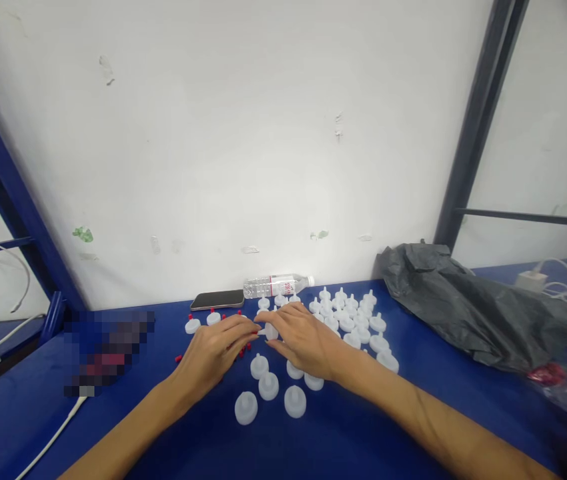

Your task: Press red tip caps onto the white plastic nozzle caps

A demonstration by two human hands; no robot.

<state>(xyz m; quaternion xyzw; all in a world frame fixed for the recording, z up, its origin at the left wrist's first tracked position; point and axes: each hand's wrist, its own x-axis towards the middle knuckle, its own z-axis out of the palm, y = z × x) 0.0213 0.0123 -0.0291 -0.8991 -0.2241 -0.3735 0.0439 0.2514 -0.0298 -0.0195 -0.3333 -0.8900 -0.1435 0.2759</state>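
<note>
My left hand point(217, 353) and my right hand point(302, 339) meet over the blue table point(353, 433). Between their fingertips they pinch one small white plastic cap point(270, 331). Several more white caps point(269, 387) lie just in front of my hands. A bigger group of white caps point(351, 317) lies to the right behind my right hand. Small red pieces point(244, 351) are scattered under and beside my left hand. A few white caps with red tops point(192, 325) sit to the left.
A dark phone point(217, 299) and a lying water bottle point(277, 285) rest against the white wall. A crumpled black plastic bag point(468, 310) fills the right side. White cables point(51, 440) run at the left; a power strip with plugs point(553, 283) at far right.
</note>
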